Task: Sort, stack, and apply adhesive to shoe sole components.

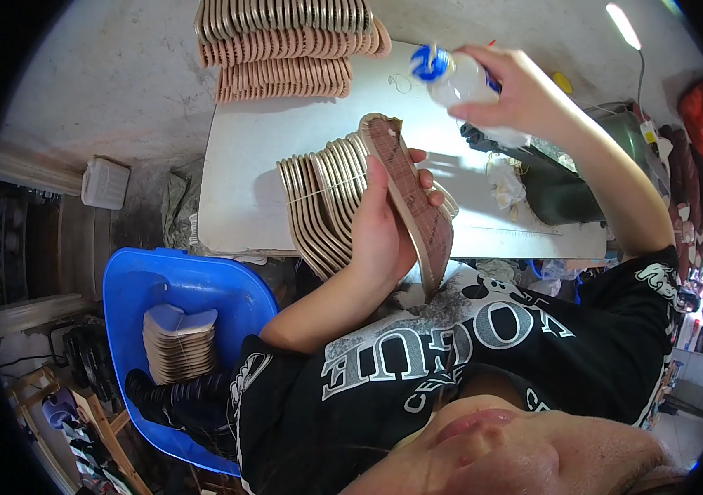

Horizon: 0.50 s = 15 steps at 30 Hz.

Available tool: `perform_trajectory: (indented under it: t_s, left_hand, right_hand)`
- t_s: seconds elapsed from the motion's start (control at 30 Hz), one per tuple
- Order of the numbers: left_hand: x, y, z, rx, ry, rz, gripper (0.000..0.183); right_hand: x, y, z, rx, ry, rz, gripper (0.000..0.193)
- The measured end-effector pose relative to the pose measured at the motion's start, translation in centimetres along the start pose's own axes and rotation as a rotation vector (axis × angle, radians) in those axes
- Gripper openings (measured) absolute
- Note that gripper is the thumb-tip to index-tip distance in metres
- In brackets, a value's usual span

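My left hand [384, 219] is closed around a shoe insole [434, 235], with its reddish-brown woven face and pale edge standing upright. Fingers show on its far side and the thumb lies on the near side. Just left of that hand, a row of similar insoles [318, 190] stands on edge on the table, bound with a thin string. Higher up and to the right, my right hand [516, 91] grips a white squeeze bottle [456, 85] with a blue-and-white top. The bottle is tilted, its top toward the left, apart from the insole.
More insoles stand stacked [285, 41] at the back of the white table [244, 165]. A dark green machine [566, 194] occupies its right side. At lower left, a blue plastic tub [195, 268] holds another insole stack [178, 346]. A white jug [106, 181] is by the wall.
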<state>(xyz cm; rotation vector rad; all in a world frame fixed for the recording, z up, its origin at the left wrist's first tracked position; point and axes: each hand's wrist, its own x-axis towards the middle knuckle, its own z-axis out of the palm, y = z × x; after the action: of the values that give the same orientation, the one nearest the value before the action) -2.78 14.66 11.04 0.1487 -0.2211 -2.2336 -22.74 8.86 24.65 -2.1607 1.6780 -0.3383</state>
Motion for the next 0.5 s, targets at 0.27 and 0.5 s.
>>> perform_trajectory:
  t_s: [0.27,0.5]
  left_hand:
    - [0.0,1.6,-0.2,-0.058,0.049,0.079,0.056]
    - [-0.3,1.7,-0.1,-0.03,0.114,0.133,0.052]
  right_hand:
    - [8.1,7.6,-0.2,-0.103,0.142,0.265,0.058]
    - [15.4,18.5,4.7,-0.013,0.023,0.507,0.062]
